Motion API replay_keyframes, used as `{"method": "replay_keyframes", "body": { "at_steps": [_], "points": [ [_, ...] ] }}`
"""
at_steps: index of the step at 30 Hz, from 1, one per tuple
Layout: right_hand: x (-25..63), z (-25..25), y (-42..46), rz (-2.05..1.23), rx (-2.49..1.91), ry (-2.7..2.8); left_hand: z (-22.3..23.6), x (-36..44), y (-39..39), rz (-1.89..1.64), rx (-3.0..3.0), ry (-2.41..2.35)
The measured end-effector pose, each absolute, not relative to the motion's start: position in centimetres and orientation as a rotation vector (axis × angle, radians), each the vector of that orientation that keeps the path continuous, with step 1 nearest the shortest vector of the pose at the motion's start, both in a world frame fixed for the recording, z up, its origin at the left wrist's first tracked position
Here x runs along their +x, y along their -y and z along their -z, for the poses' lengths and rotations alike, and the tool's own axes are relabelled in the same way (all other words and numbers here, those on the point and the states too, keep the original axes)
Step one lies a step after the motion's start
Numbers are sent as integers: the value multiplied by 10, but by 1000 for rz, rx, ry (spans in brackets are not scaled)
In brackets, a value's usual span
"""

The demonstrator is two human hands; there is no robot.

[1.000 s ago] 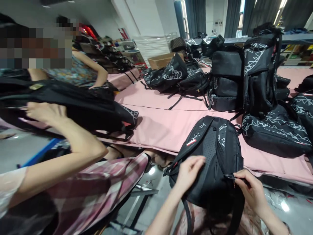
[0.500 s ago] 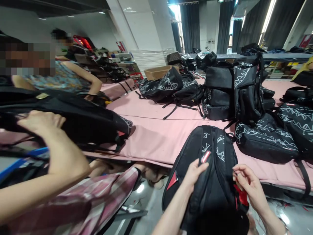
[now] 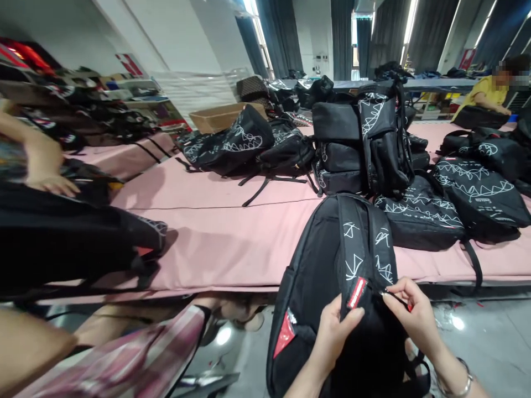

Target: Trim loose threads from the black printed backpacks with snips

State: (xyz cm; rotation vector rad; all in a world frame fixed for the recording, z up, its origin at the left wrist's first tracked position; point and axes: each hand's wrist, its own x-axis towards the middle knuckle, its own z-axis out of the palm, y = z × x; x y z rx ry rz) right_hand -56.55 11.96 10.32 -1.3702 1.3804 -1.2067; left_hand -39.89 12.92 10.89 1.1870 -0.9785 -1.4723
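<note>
A black backpack point(image 3: 327, 260) with white line drawings on its straps leans from my lap onto the edge of the pink table point(image 3: 232, 243). My left hand point(image 3: 336, 329) grips its left shoulder strap just below a small red label point(image 3: 357, 293). My right hand point(image 3: 410, 312) pinches a small piece at the top of the right strap, too small to name. A red tag point(image 3: 284, 334) shows on the bag's left side.
Several black backpacks point(image 3: 360, 141) are piled at the back and right of the table. A cardboard box point(image 3: 215, 116) stands behind. On my left a person in a plaid sleeve point(image 3: 136, 359) handles another black bag point(image 3: 78, 243). A person in yellow point(image 3: 481, 97) sits far right.
The view has swung right and the backpack has slid up the table edge. My hands moved together, up to the strap tops near the red label. The neighbour's raised arm has dropped out of sight.
</note>
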Motion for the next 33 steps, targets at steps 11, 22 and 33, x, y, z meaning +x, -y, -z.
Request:
{"method": "replay_keyframes", "body": {
  "at_steps": [11,22,33],
  "points": [
    [-560,-105,-119,1253,-1664,-1438,-96,-394,-128,1456,1196,1210],
    [-571,-104,-112,1242,-1681,-1401,-95,-393,-130,1425,1190,1279],
    [-580,-120,-93,1193,-1862,-1222,-110,-391,-132,1391,1159,1392]
  ]
}}
